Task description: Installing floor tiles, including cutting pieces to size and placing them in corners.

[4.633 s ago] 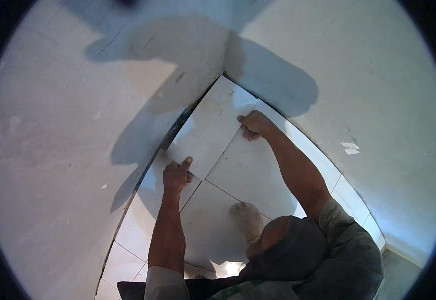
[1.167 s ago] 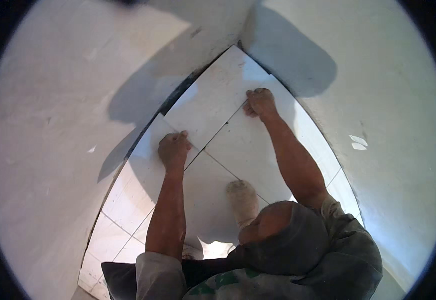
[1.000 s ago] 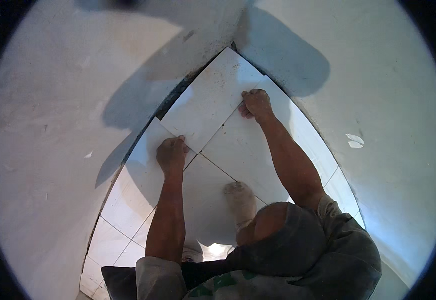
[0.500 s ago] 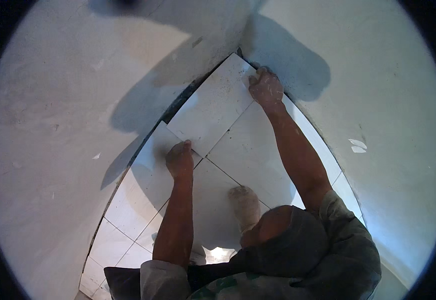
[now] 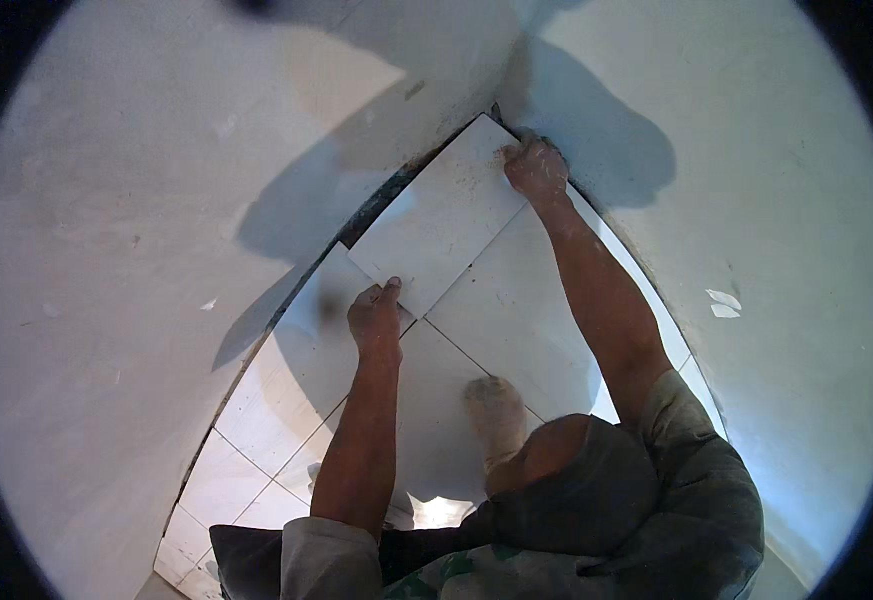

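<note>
A large white floor tile [image 5: 441,215] lies in the far corner between two walls, slightly raised over its neighbours along the near left edge. My left hand [image 5: 376,315] is closed at that edge, its thumb on the tile's top face and its other fingers curled, partly out of sight. My right hand [image 5: 537,170] grips the tile's far right edge beside the wall, with its fingertips hidden. White tiles adjoin it: one to the left [image 5: 306,335] and one to the right [image 5: 516,290].
Plastered walls rise on the left [image 5: 126,230] and right [image 5: 756,200]. A dark gap [image 5: 386,200] runs between the tile and the left wall. My dusty foot [image 5: 494,410] rests on the tiles below my bent knee [image 5: 576,480].
The whole view has shifted slightly, so things sit a little further right. Both hands keep their hold on the tile, which has barely moved, if at all.
</note>
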`<state>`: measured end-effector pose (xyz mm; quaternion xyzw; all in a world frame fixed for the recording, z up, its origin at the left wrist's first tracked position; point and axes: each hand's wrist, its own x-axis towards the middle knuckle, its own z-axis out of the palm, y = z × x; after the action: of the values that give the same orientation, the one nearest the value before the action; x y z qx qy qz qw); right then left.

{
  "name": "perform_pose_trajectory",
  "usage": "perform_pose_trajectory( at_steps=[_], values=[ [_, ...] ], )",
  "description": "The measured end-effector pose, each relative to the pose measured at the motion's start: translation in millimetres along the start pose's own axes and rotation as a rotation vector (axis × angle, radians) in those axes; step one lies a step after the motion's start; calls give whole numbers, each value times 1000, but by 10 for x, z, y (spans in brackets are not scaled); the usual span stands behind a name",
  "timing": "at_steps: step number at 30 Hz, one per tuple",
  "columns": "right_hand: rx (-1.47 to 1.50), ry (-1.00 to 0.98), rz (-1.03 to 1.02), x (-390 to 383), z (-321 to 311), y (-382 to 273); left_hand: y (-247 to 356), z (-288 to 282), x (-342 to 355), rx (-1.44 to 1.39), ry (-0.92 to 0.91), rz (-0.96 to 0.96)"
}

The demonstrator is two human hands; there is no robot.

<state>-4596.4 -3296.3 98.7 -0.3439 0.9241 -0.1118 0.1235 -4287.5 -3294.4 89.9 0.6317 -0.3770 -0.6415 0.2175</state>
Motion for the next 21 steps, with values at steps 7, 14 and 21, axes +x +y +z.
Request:
perform_pose_trajectory(
  at_steps=[7, 14, 21],
  values=[
    [110, 4, 32, -5, -57, 26, 436, 126, -216, -188, 48, -24],
    [614, -46, 208, -302, -247, 446, 427, -264, -368, -373, -48, -97],
    [999, -564, 289, -884, -349, 308, 56, -1058, -615, -237, -204, -155]
  ],
)
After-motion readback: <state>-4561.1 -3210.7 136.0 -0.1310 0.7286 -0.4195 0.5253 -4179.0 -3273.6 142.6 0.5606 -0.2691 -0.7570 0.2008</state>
